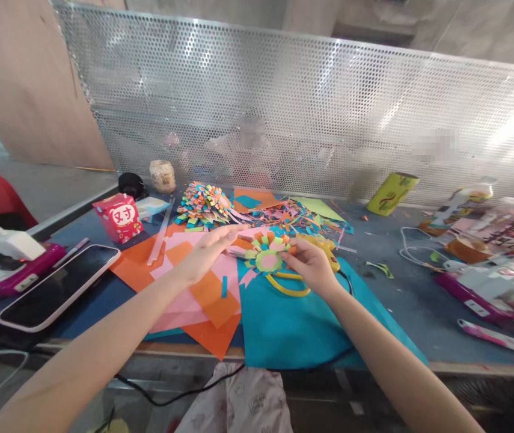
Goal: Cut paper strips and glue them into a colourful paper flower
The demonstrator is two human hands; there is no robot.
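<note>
My right hand (311, 264) pinches the edge of a layered paper flower (267, 261) with a pink round centre and green, orange and blue petals around it. To its left, my left hand (209, 251) is stretched out flat with nothing visible in it, over pink paper sheets (180, 282). Beneath the flower lies a yellow looped handle (290, 291), apparently of scissors. A yellow glue gun (322, 245) sits just behind my right hand, partly covered by it. Under my right hand is a large blue paper sheet (302, 331).
A pile of finished paper flowers (205, 204) and scattered paper scraps (293, 213) lie along the perforated metal screen (257, 90). A phone (61, 285), a red box (119, 218) and a power strip (17, 273) stand left. Right are a cutter (493, 337) and a green canister (392, 193).
</note>
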